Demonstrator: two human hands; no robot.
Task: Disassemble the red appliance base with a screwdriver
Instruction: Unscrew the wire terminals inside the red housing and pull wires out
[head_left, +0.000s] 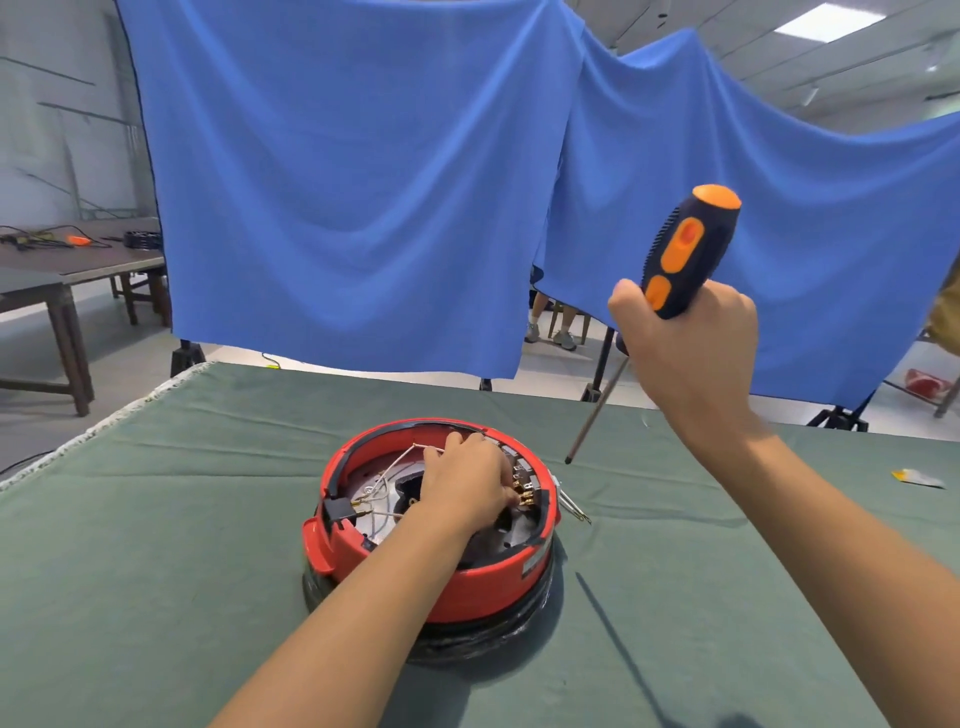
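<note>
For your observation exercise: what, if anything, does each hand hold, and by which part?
The right hand grips the screwdriver by the lower end of its handle. The left hand reaches inside the red base; whether it holds anything cannot be told.

No legible text, brand, number or sign is found in the head view. A small pale label is noted on the outer wall of the red appliance base, at its right side; its print is too small and blurred to be read. No marking is made out on the handle of the screwdriver. A yellow-and-white scrap is seen on the green cloth; nothing on it is readable.
</note>
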